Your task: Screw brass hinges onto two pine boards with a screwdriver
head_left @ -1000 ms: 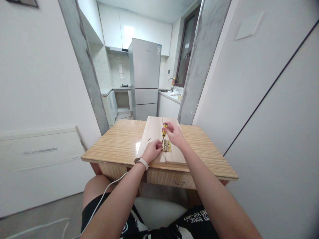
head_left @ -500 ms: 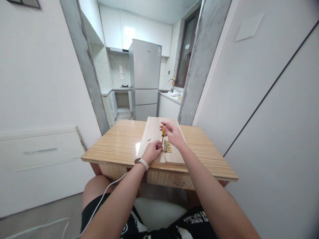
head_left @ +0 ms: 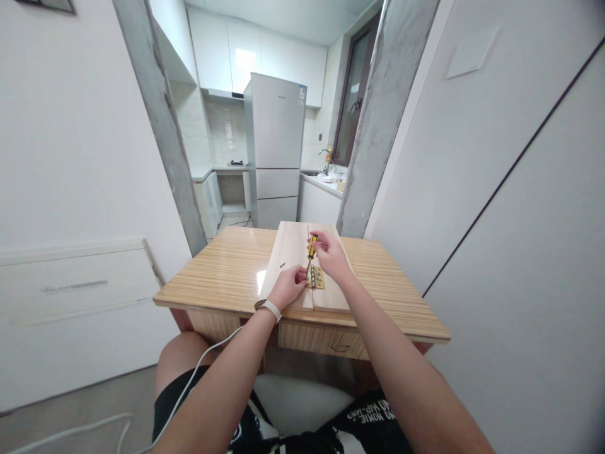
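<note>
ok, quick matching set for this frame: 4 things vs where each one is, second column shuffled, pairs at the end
Things:
1. screwdriver
2. hinge
3. watch
4. loose screw

Places:
A. on the left wrist
B. on the left board, apart from the hands
C. held in the right hand, tip down by the hinge
D. flat across the seam between the two boards

The left hand rests by the hinge.

Pairs: 1-C, 2-D, 3-A, 4-B

We see a grey fridge (head_left: pixel 275 148) beyond the table's (head_left: pixel 222 277) far edge, and a tap (head_left: pixel 324 153) at the kitchen counter's (head_left: pixel 322 183) back edge.
</note>
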{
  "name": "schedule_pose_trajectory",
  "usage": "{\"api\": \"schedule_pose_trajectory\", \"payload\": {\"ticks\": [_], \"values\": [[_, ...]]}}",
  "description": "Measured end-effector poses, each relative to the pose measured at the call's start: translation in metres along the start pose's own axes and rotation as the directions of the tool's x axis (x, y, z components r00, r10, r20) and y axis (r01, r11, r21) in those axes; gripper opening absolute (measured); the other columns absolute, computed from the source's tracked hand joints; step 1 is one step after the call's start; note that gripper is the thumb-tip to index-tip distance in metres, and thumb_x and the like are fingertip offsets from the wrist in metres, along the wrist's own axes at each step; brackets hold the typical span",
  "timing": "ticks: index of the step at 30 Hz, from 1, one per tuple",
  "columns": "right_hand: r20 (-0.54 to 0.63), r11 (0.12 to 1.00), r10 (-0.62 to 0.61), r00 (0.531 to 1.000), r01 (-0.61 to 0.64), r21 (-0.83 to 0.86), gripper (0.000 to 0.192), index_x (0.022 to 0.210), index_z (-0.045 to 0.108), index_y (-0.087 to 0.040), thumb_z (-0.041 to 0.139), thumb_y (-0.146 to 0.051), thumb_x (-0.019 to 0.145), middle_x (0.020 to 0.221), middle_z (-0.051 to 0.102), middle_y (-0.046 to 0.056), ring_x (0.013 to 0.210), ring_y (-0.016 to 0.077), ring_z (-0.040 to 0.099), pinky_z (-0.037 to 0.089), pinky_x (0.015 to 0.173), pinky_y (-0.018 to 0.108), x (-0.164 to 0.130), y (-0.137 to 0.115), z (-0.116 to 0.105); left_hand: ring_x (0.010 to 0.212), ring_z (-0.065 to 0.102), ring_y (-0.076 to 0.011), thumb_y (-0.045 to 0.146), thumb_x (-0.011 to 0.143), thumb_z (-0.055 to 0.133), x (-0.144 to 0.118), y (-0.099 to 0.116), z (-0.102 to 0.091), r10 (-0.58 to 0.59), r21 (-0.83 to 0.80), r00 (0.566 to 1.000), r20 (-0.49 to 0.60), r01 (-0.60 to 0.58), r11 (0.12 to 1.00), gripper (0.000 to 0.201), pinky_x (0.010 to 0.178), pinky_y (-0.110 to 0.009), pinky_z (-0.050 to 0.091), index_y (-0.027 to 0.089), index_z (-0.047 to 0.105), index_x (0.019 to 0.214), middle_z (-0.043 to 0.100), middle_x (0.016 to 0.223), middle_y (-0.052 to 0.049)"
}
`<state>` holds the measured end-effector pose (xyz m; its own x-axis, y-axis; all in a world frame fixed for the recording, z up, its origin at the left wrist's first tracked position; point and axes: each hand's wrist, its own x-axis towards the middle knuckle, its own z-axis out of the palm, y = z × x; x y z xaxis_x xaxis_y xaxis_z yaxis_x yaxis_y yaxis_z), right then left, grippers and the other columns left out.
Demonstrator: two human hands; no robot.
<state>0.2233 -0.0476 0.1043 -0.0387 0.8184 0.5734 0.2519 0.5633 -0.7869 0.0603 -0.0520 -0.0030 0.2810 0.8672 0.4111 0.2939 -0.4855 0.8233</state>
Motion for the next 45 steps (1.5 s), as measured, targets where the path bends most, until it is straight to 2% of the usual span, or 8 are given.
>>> {"api": "schedule_pose_trajectory", "payload": {"ticks": [4,8,15,21,27,32,39,45], "values": [[-0.063,0.995,-0.002,0.998,-0.004,-0.100,0.033,0.116,0.066,-0.024,0.069,-0.041,0.088,0.103,0.074,0.007,0.085,0.0216,0.072,0.058,0.071,0.034,-0.0006,-0.0003,0.0003,0.082,0.071,-0.0148,0.002,0.084,0.069,0.0000,-0.0005,0.0005,0.009,-0.002,1.000,0.006,-0.009,1.000,0.026,0.078,-0.026,0.055,0.018,0.071,0.105,0.075,0.088,-0.003],[-0.067,0.995,-0.018,0.998,0.011,-0.102,0.030,0.112,0.064,-0.025,0.070,-0.042,0.089,0.094,0.075,0.005,0.085,0.0221,0.072,0.059,0.070,0.033,-0.0022,-0.0030,0.0019,0.082,0.071,-0.0147,0.003,0.084,0.069,0.0002,0.0008,0.0007,0.009,-0.012,1.000,0.007,-0.009,1.000,0.026,0.078,-0.026,0.055,0.018,0.071,0.105,0.076,0.089,-0.003],[0.027,0.997,-0.013,1.000,0.011,0.079,0.041,0.128,0.067,-0.025,0.069,-0.039,0.090,0.114,0.077,0.009,0.098,0.0232,0.076,0.061,0.091,0.041,-0.0011,-0.0029,0.0029,0.083,0.071,-0.0147,0.005,0.083,0.070,0.0006,0.0008,0.0007,-0.009,-0.006,1.000,0.003,0.009,1.000,0.026,0.079,-0.026,0.055,0.017,0.072,0.105,0.076,0.089,-0.003],[0.054,0.996,0.019,0.998,-0.023,0.084,0.039,0.130,0.069,-0.025,0.060,-0.045,0.098,0.137,0.069,0.011,0.110,0.0277,0.076,0.060,0.094,0.045,0.0003,0.0002,-0.0037,0.082,0.070,-0.0150,0.007,0.085,0.069,-0.0008,-0.0001,-0.0001,0.008,-0.008,1.000,0.012,-0.008,1.000,0.025,0.077,-0.026,0.055,0.018,0.072,0.107,0.076,0.089,-0.003],[0.051,0.994,0.006,0.999,-0.011,0.107,0.039,0.126,0.070,-0.022,0.065,-0.043,0.094,0.114,0.076,0.010,0.101,0.0251,0.076,0.060,0.093,0.044,0.0012,0.0016,-0.0038,0.081,0.070,-0.0153,0.007,0.085,0.068,-0.0008,-0.0016,-0.0003,0.019,0.003,1.000,0.010,-0.019,1.000,0.025,0.078,-0.027,0.055,0.018,0.072,0.107,0.076,0.088,-0.003],[-0.036,0.998,-0.025,0.999,0.022,-0.064,0.034,0.118,0.072,-0.023,0.070,-0.040,0.089,0.094,0.073,0.005,0.084,0.0218,0.072,0.060,0.080,0.038,-0.0007,-0.0046,-0.0014,0.081,0.070,-0.0152,0.005,0.083,0.068,-0.0007,0.0017,-0.0004,0.014,-0.006,1.000,0.010,-0.014,1.000,0.027,0.077,-0.026,0.054,0.018,0.071,0.106,0.075,0.087,-0.002],[-0.033,1.000,-0.015,0.999,0.016,0.023,0.040,0.126,0.069,-0.024,0.071,-0.041,0.089,0.110,0.076,0.008,0.096,0.0237,0.075,0.061,0.088,0.041,-0.0030,-0.0046,-0.0002,0.082,0.071,-0.0145,0.003,0.084,0.067,-0.0019,0.0075,-0.0019,0.013,-0.004,1.000,0.011,-0.013,1.000,0.026,0.078,-0.025,0.054,0.017,0.071,0.105,0.075,0.087,-0.002],[0.069,0.993,0.012,0.998,-0.020,0.113,0.042,0.135,0.068,-0.027,0.060,-0.042,0.097,0.137,0.068,0.011,0.110,0.0257,0.076,0.060,0.097,0.046,-0.0035,0.0025,-0.0041,0.082,0.071,-0.0151,0.006,0.084,0.068,-0.0017,0.0044,-0.0010,0.001,-0.003,1.000,0.015,-0.001,1.000,0.026,0.079,-0.026,0.055,0.018,0.072,0.107,0.076,0.089,-0.003]]}}
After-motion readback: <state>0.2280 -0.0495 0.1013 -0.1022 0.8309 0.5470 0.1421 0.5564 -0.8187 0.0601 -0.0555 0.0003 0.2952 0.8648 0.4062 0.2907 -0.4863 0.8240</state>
